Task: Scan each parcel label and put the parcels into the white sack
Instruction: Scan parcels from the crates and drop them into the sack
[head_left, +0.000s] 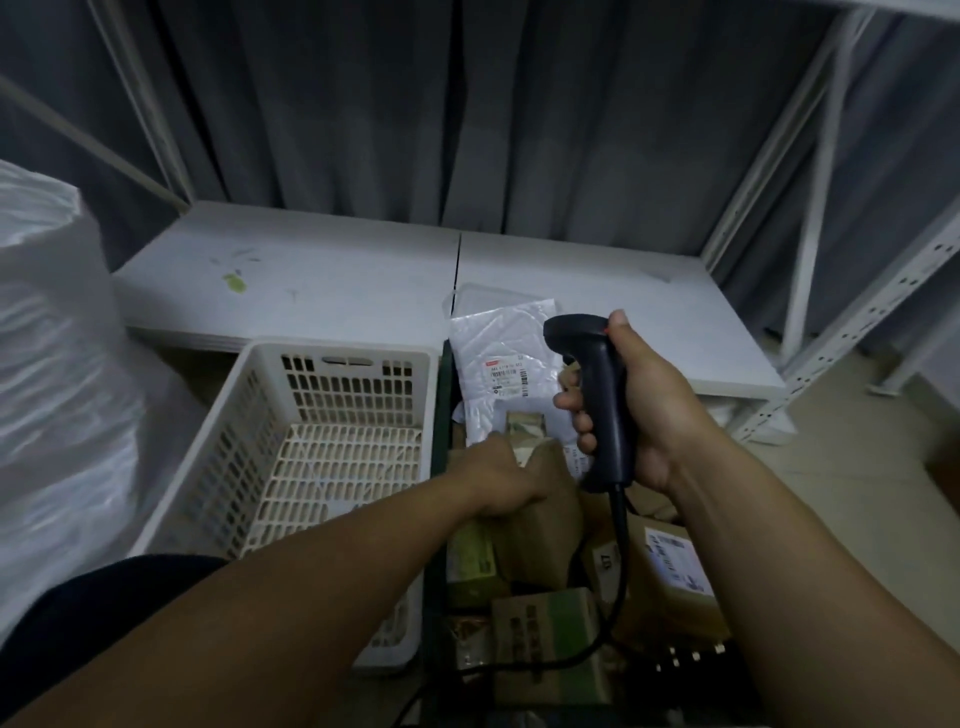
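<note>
Pick-up step: right hand (655, 410) fingers clenched round scanner (605, 410), left hand (497, 480) on brown parcel (545, 525), grasp unclear; next, lift and expose its label.

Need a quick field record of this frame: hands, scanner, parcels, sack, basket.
right hand: grips the black scanner, upright, head towards the white mailer
left hand: on a brown box in the parcel pile; fingers hidden
white mailer: label face up, at the pile's far end
white sack: far left
white basket: between sack and parcels
</note>
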